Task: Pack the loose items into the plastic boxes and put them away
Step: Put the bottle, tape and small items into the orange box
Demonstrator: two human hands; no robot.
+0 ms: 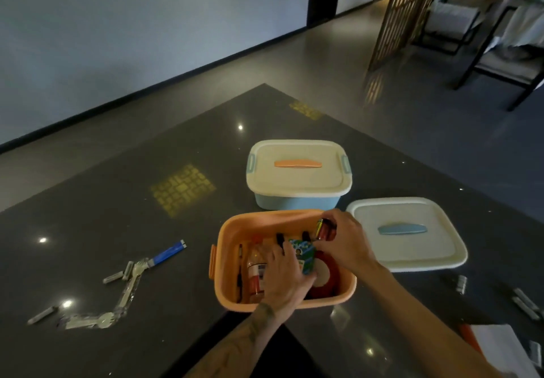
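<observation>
An open orange plastic box stands at the table's near edge. Inside lie a clear bottle with a red band, a red tape roll and dark pens. My left hand reaches into the box and holds a small green-and-blue carton. My right hand hovers over the box's far right corner and grips a bundle of batteries. The box's cream lid with a blue handle lies flat to the right. A closed blue box with a cream lid stands behind.
Loose on the dark table at left: a blue-and-white tube, wrapped plastic forks and small grey sticks. At right lie small grey pieces and white paper over something orange. Floor, chairs and a wooden screen stand beyond.
</observation>
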